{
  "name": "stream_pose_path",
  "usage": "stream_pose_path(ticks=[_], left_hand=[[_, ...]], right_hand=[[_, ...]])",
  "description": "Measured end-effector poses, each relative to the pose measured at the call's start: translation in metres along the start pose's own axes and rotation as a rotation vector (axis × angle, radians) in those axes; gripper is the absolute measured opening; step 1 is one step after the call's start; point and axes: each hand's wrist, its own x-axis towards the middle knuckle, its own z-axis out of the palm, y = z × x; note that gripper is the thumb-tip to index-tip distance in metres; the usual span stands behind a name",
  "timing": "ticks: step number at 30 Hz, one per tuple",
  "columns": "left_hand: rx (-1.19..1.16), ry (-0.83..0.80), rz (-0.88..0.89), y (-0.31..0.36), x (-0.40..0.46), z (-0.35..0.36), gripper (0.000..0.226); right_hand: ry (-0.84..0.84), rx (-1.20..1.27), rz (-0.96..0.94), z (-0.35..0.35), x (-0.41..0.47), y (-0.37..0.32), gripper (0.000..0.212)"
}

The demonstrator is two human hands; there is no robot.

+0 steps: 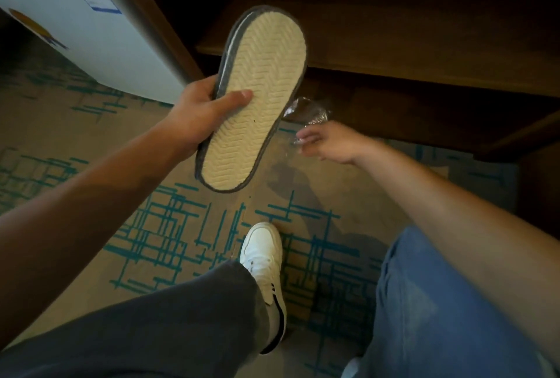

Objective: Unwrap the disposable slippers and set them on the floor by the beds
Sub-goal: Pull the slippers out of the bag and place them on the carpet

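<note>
My left hand (198,111) grips the disposable slippers (257,98) at their left edge, thumb across the sole. They are held up flat, the cream ribbed sole facing me, with a grey rim around it; whether it is one slipper or a stacked pair I cannot tell. My right hand (328,142) reaches out low to the right of them, fingers loosely extended, touching a clear plastic wrapper (306,112) that hangs crumpled near the dark wooden furniture. Whether the fingers pinch the wrapper is unclear.
A dark wooden shelf unit (394,65) fills the upper right. A white small fridge (91,29) stands at upper left. Below is beige carpet with teal line patterns (169,226), my white sneaker (263,259) and my legs.
</note>
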Motion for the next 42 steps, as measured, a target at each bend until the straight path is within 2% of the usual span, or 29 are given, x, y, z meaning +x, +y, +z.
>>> stream_pose_path(ticks=[2, 5, 6, 16, 19, 23, 25, 28, 31, 34, 36, 38, 40, 42], left_hand=[[-0.005, 0.016, 0.001, 0.001, 0.002, 0.000, 0.011], [-0.012, 0.059, -0.004, -0.001, 0.001, -0.005, 0.009], [-0.014, 0.086, -0.001, -0.002, 0.000, -0.011, 0.009], [-0.070, 0.331, -0.095, -0.035, -0.012, -0.076, 0.013], [-0.062, 0.355, -0.106, -0.040, -0.017, -0.087, 0.017], [0.037, 0.392, -0.082, -0.024, -0.021, -0.108, 0.010], [0.142, 0.414, -0.061, -0.011, -0.024, -0.128, 0.009], [0.162, 0.439, -0.006, 0.002, -0.030, -0.145, 0.007], [0.234, 0.411, 0.004, 0.006, -0.034, -0.149, 0.007], [0.345, 0.342, -0.022, 0.003, -0.032, -0.147, 0.008], [0.378, 0.291, -0.048, -0.002, -0.028, -0.139, 0.013], [0.411, 0.204, -0.084, -0.004, -0.024, -0.128, 0.020], [0.459, 0.036, -0.110, 0.000, -0.016, -0.113, 0.034], [0.505, -0.101, -0.117, 0.006, -0.011, -0.101, 0.062]], right_hand=[[0.154, 0.127, 0.023, 0.012, 0.007, 0.008, 0.014], [0.373, 0.195, 0.009, 0.024, 0.014, 0.007, 0.023], [0.382, 0.193, -0.011, 0.030, 0.016, 0.002, 0.022], [0.230, 0.338, -0.140, 0.060, 0.026, -0.028, 0.024], [0.209, 0.382, -0.140, 0.064, 0.031, -0.034, 0.026], [0.160, 0.401, -0.217, 0.084, 0.045, -0.058, 0.027], [0.075, 0.383, -0.263, 0.110, 0.052, -0.074, 0.031], [-0.026, 0.521, -0.308, 0.145, 0.055, -0.095, 0.035], [-0.092, 0.561, -0.298, 0.167, 0.062, -0.096, 0.033], [-0.119, 0.154, -0.233, 0.170, 0.071, -0.078, 0.011], [-0.116, -0.028, -0.174, 0.156, 0.073, -0.068, 0.022], [-0.098, -0.026, -0.181, 0.134, 0.071, -0.067, 0.024], [-0.037, -0.024, -0.180, 0.097, 0.059, -0.066, 0.022], [0.023, 0.026, -0.163, 0.062, 0.044, -0.067, 0.021]])
